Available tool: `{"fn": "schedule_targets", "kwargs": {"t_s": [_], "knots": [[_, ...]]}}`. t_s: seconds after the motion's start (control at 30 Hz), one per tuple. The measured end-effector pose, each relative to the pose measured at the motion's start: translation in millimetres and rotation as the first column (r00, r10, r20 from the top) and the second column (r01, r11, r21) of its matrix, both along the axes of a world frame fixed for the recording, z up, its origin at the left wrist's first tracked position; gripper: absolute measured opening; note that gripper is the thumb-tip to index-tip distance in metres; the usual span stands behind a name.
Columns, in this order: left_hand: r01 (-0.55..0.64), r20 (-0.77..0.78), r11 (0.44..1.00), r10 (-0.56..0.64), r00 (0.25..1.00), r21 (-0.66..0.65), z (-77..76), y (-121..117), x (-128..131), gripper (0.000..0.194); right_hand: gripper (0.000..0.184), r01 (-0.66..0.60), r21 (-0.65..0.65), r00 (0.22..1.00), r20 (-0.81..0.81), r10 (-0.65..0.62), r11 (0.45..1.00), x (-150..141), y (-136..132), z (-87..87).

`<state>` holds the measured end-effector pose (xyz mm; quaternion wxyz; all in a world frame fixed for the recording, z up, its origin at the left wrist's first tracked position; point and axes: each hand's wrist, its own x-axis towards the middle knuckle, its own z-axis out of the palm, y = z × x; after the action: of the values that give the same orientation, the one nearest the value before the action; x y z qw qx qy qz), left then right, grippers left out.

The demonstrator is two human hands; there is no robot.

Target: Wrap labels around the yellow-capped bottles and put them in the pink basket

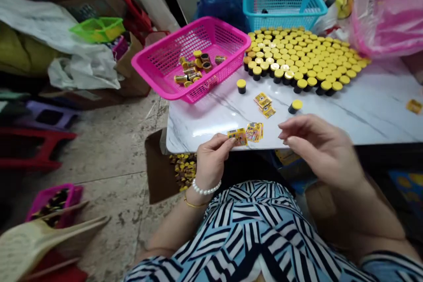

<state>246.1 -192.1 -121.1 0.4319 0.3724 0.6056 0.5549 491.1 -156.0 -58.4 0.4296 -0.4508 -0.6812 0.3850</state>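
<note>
At the table's front edge, my left hand pinches a small yellow printed label between thumb and fingers. Right beside it lies a little stack of similar labels. My right hand hovers over the edge with bent fingers, a small gap between thumb and fingertips, and nothing visible in them. Just beyond it a small black tub with a yellow lid leans to one side. Another such tub stands upright near the pink basket. More labels lie between the two tubs.
Rows of yellow-lidded tubs cover the table's back right. A pink basket holding several labelled tubs overhangs the left edge. Behind stand a blue basket and a pink plastic bag. Below, a cardboard box holds many tubs.
</note>
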Motion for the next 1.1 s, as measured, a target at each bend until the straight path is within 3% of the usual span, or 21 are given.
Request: {"fn": "schedule_targets", "kwargs": {"t_s": [0.13,0.23,0.33,0.47,0.6,0.7,0.8,0.87,0.93,1.03,1.1], "knots": [[0.056,0.099,0.993,-0.067,0.993,0.108,5.1,12.8,11.8,0.019,0.028,-0.140,-0.288,0.988,-0.104,0.114,0.947,-4.7,16.6,-23.4],[0.175,0.118,0.979,-0.187,0.975,0.103,4.1,17.9,23.6,0.014,0.035,-0.209,-0.355,0.968,-0.209,0.141,0.911,-16.6,18.7,-45.7],[0.226,0.130,0.970,-0.237,0.963,0.093,-1.1,18.0,30.3,0.010,0.026,-0.152,-0.292,0.977,-0.189,0.099,0.944,-29.8,17.9,-60.6],[0.171,0.137,0.982,-0.181,0.974,0.083,-3.7,17.1,27.3,0.018,0.019,0.001,-0.086,0.999,-0.038,-0.004,0.996,-44.4,15.2,-69.7],[0.095,0.185,0.995,-0.096,0.978,0.015,0.5,16.8,19.6,0.027,0.014,0.052,0.178,0.995,0.078,-0.066,0.983,-59.4,6.9,-74.2],[0.098,0.335,0.992,-0.065,0.940,-0.081,1.8,16.1,14.6,0.033,0.016,0.002,0.236,0.993,0.113,-0.029,0.972,-62.7,9.1,-72.7],[0.115,0.495,0.983,-0.029,0.868,-0.144,3.5,16.6,9.2,0.036,0.018,-0.070,0.270,0.983,0.185,0.019,0.960,-42.3,33.7,-66.4],[0.134,0.551,0.981,-0.034,0.834,-0.141,6.6,19.6,5.1,0.038,0.040,0.015,0.342,0.955,0.275,-0.115,0.940,-15.9,62.6,-64.2],[0.165,0.574,0.981,-0.077,0.815,-0.104,11.0,26.8,0.8,0.038,0.048,0.163,0.395,0.884,0.349,-0.312,0.904,12.1,94.5,-66.9],[0.227,0.605,0.974,-0.164,0.779,-0.029,18.2,47.5,-5.5,0.034,0.033,0.161,0.302,0.881,0.385,-0.275,0.940,37.9,128.0,-75.3],[0.268,0.648,0.963,-0.199,0.735,-0.008,23.1,66.8,-9.1,0.027,0.030,0.151,0.275,0.903,0.353,-0.246,0.949,39.3,133.9,-76.5]]}}
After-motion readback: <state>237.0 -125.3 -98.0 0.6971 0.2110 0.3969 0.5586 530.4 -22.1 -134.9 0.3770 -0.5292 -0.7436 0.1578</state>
